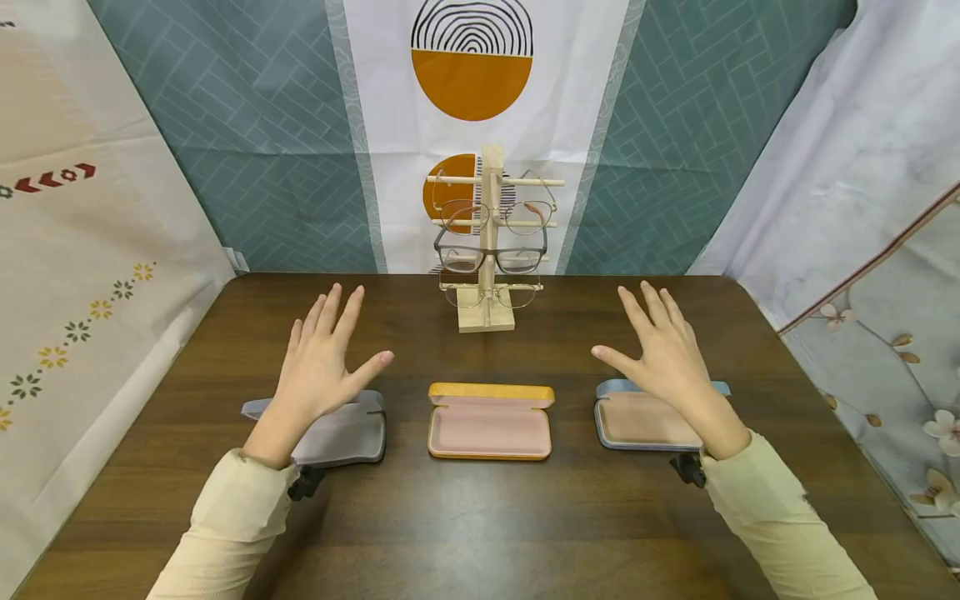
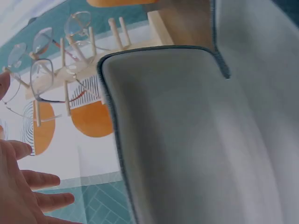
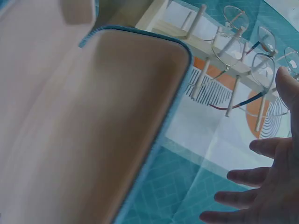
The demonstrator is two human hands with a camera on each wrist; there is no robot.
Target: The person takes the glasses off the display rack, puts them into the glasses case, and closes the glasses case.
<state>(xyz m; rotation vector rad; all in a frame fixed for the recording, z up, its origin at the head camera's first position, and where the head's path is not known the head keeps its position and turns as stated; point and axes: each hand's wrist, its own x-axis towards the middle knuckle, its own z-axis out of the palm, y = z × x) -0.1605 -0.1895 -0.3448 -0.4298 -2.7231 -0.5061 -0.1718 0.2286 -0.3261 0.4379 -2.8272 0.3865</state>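
Observation:
My left hand [image 1: 318, 362] hovers with spread fingers above an open grey glasses case [image 1: 345, 435]; it holds nothing. On the other side my right hand [image 1: 663, 354], fingers likewise spread, hovers over an open blue glasses case [image 1: 648, 419] with a peach lining. Between them lies an open yellow glasses case [image 1: 491, 432] lined in pink, with nothing in it. Behind it stands a wooden display rack [image 1: 486, 312] bearing three pairs of glasses: a thin-rimmed pair [image 1: 527, 231] on top, a dark-framed pair [image 1: 489, 251] in the middle, and a thin-rimmed pair [image 1: 517, 303] at the bottom.
Everything stands on a dark brown wooden table [image 1: 480, 533]. A patterned teal and white cloth [image 1: 285, 150] hangs behind its far edge. White cloths flank it: one with small flowers [image 1: 97, 310] at left, another with blossoms [image 1: 911, 354] at right.

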